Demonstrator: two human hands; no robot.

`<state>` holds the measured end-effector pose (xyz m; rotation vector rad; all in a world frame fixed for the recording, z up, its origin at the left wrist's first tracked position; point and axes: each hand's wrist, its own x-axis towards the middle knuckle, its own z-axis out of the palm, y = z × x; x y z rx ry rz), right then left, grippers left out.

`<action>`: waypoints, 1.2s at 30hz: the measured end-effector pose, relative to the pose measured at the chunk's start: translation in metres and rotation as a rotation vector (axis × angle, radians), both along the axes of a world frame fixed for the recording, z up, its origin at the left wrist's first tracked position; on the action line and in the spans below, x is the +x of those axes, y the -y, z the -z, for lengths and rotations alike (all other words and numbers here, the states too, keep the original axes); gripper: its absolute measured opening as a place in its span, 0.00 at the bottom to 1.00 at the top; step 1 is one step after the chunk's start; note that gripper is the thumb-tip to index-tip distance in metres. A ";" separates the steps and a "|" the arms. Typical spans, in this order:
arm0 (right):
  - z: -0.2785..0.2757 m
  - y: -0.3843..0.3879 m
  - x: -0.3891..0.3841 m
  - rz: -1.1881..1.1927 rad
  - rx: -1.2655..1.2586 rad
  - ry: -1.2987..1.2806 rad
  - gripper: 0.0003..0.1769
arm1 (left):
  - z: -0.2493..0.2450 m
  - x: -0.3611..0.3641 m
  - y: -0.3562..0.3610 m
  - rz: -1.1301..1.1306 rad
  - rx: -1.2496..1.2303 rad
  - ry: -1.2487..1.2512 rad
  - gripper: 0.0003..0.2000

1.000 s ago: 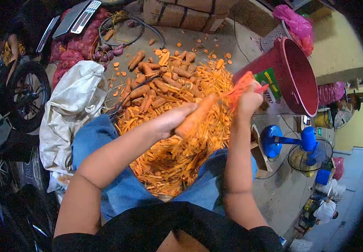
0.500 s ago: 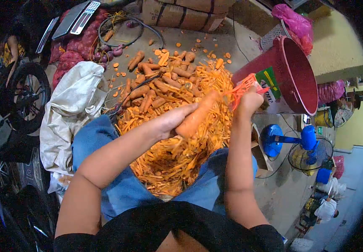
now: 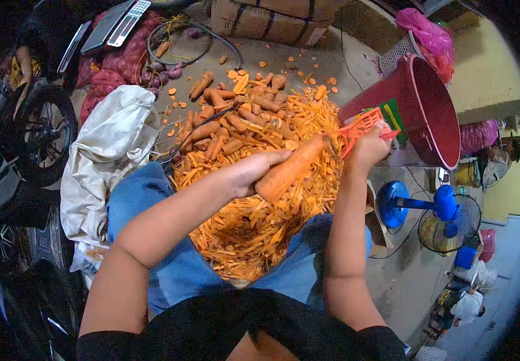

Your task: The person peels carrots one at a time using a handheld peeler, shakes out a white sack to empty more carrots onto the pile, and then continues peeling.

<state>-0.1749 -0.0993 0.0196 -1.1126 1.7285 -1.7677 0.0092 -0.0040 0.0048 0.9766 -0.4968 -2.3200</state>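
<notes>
A large carrot (image 3: 291, 173) lies along the fingers of my left hand (image 3: 253, 172), which grips its thick end from below left. The carrot's narrow end points up and right, at the blade end of an orange plastic peeler (image 3: 362, 124). My right hand (image 3: 371, 149) is closed around the peeler's handle. Underneath both hands spreads a heap of carrot peelings (image 3: 254, 219) between my knees. Unpeeled carrots (image 3: 236, 123) are piled on the heap's far side, with cut carrot ends scattered around them.
A tall red bucket (image 3: 356, 108) leans tilted at the right, its mouth facing right. A blue fan (image 3: 445, 204) stands below it. On the left are a white sack (image 3: 105, 165), red net bags of onions (image 3: 121, 63) and a motorcycle wheel (image 3: 46, 133). Cardboard boxes (image 3: 272, 23) sit at the back.
The peeler has turned and its flat, slotted head now shows more clearly. My right hand has shifted slightly right and down. My left hand keeps its hold on the carrot.
</notes>
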 end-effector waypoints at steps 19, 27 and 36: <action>-0.007 -0.008 0.005 -0.150 -0.084 0.076 0.08 | -0.013 -0.003 0.002 -0.028 0.015 0.130 0.20; -0.003 -0.031 0.055 -0.288 -0.150 -0.289 0.07 | -0.006 -0.005 0.001 -0.148 -0.045 0.100 0.16; -0.012 -0.034 0.045 -0.345 -0.092 -0.077 0.08 | -0.003 0.001 0.005 -0.080 0.062 -0.006 0.17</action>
